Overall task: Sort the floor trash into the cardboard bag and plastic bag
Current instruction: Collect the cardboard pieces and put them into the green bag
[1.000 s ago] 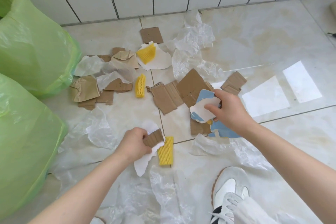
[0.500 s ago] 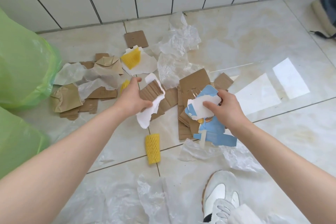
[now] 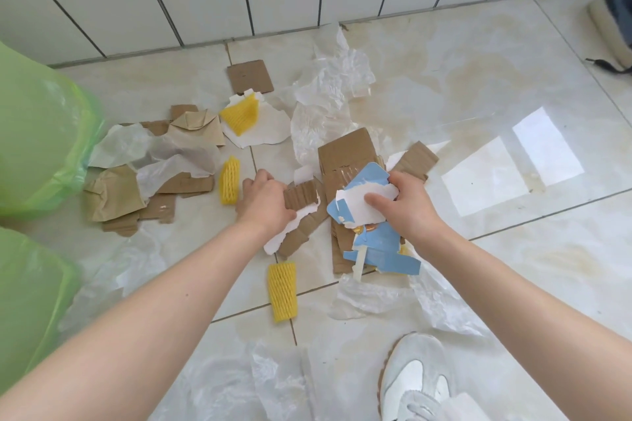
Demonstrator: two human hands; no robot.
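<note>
Left hand [image 3: 265,203] grips corrugated cardboard strip [image 3: 301,194] plus white paper scrap [image 3: 290,227]. Right hand [image 3: 407,205] pinches torn blue-white card [image 3: 362,202], just right of strip. Yellow foam net [image 3: 282,290] below strip; green bags [image 3: 41,133] far left of it.

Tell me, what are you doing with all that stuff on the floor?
A person is picking up scattered trash to sort it. The left hand grips a strip of brown cardboard with torn white paper. The right hand grips a blue and white card piece over a cardboard pile. Yellow foam nets, clear plastic wrap and more cardboard lie around on the tiles. Two green bags stand at the left, and nothing is going into them right now.
</note>
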